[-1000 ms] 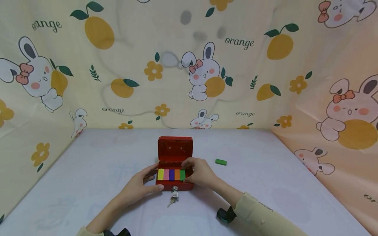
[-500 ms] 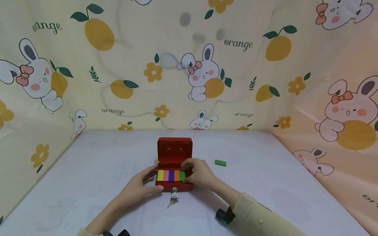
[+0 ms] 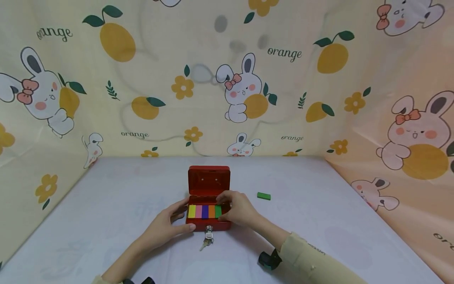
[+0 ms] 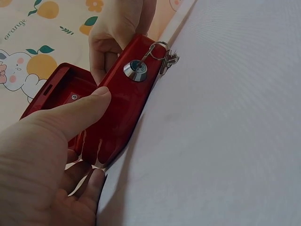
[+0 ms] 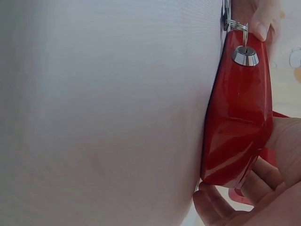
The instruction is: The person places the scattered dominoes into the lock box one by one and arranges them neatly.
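A red metal cash box [image 3: 221,226] stands on the table with its lid [image 3: 198,180] raised. Side by side inside lie a yellow block [image 3: 192,211], a pink block [image 3: 198,211], a purple block [image 3: 205,211], an orange block [image 3: 211,211] and a green block [image 3: 218,211]. My left hand [image 3: 161,225] grips the box's left end, thumb [image 4: 91,106] on the front wall. Thumb and fingers of my right hand [image 3: 241,209] pinch the green block by its two ends, at the right end of the row. Part of the box's right interior is hidden by that hand.
Another green block [image 3: 264,196] lies on the white table to the right of the box. Keys [image 3: 205,244] hang on a ring from the lock [image 4: 135,70] at the box's front. A printed cloth [image 3: 156,71] closes off the back and sides.
The head view shifts very slightly. Both hands, the box and the blocks keep their places relative to one another.
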Available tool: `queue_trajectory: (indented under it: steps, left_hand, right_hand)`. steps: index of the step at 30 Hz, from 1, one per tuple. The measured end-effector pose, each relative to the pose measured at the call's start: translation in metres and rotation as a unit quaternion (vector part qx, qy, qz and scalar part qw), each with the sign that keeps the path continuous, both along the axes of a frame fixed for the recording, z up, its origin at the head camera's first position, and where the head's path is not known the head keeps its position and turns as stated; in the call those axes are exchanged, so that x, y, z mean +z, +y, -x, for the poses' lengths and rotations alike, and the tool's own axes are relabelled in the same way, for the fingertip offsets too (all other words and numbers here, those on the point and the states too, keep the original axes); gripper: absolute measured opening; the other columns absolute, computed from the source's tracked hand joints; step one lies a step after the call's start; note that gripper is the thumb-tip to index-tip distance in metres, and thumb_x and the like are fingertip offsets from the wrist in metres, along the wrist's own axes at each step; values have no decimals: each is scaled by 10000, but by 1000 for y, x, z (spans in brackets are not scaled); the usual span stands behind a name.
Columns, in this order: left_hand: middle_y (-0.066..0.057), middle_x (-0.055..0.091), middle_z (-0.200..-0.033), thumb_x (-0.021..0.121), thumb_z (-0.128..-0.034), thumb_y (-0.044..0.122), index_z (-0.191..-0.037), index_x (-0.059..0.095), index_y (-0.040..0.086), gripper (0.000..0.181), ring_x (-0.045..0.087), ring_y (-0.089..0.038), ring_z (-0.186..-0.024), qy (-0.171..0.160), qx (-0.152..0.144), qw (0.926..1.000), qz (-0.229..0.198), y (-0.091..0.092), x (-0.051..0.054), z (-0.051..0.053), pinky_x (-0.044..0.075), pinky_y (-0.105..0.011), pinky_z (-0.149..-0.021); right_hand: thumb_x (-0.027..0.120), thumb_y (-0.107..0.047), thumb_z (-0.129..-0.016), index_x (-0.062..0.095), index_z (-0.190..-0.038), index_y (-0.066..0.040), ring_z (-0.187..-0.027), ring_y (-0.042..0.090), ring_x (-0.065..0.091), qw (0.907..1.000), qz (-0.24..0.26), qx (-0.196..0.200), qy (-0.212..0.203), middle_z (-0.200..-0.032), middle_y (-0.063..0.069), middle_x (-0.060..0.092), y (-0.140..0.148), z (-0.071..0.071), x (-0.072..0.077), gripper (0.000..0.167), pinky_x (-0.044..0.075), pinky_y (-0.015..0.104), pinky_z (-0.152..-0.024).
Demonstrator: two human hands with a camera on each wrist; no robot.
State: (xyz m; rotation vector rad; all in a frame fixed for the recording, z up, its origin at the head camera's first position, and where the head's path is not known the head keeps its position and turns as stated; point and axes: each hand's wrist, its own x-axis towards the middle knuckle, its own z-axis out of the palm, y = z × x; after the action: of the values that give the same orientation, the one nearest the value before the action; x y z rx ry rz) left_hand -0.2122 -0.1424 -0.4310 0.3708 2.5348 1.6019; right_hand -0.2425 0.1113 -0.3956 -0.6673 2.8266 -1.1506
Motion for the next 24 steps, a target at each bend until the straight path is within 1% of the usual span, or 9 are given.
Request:
queue_trajectory:
  steps: [5, 10, 20, 22, 24]
  left_hand:
    - [-34, 478, -1411, 807, -737, 415, -1469, 388, 236, 862, 471, -267, -1262, -3, -4, 10000, -20, 0, 2, -1, 435, -438, -996]
    - [-30, 480, -1408, 806, -740, 414, -1467, 390, 244, 854, 473, -267, -1260, -14, -3, 10000, -40, 1, 3, -1, 435, -432, -997]
    - [-28, 475, -1412, 814, -718, 432, -1464, 392, 259, 875, 470, -281, -1261, -113, -7, 9999, -93, 1, 2, 0, 460, -429, -971]
    - [-22, 476, -1410, 816, -715, 434, -1463, 395, 262, 875, 471, -277, -1259, -130, 9, 9999, -94, 1, 2, 0, 459, -428, -972]
    - [-24, 476, -1409, 814, -718, 433, -1464, 393, 259, 874, 470, -277, -1260, -123, 6, 9999, -88, 1, 2, 0, 456, -431, -975]
  right_hand:
    - [841, -88, -720, 640, -1127, -92, -1004, 196, 594, 10000, 30, 85, -12, -1051, 12, 667, 1, 1, 0, 455, 514, 365, -879]
    - [836, -105, -731, 640, -1142, -108, -1008, 178, 586, 9998, 76, 197, -70, -1070, -3, 662, 5, 1, 0, 455, 514, 346, -857]
    - [817, -178, -768, 638, -1175, -141, -1079, 180, 569, 9984, 327, 435, -174, -1121, -20, 652, 16, 2, -2, 446, 504, 417, -904]
    - [814, -180, -772, 641, -1179, -148, -1086, 182, 563, 9981, 386, 443, -203, -1123, -27, 650, 18, 2, -2, 444, 508, 418, -902]
    - [813, -179, -773, 642, -1185, -153, -1087, 172, 558, 9976, 451, 445, -262, -1124, -40, 648, 20, 2, -1, 446, 514, 393, -896]
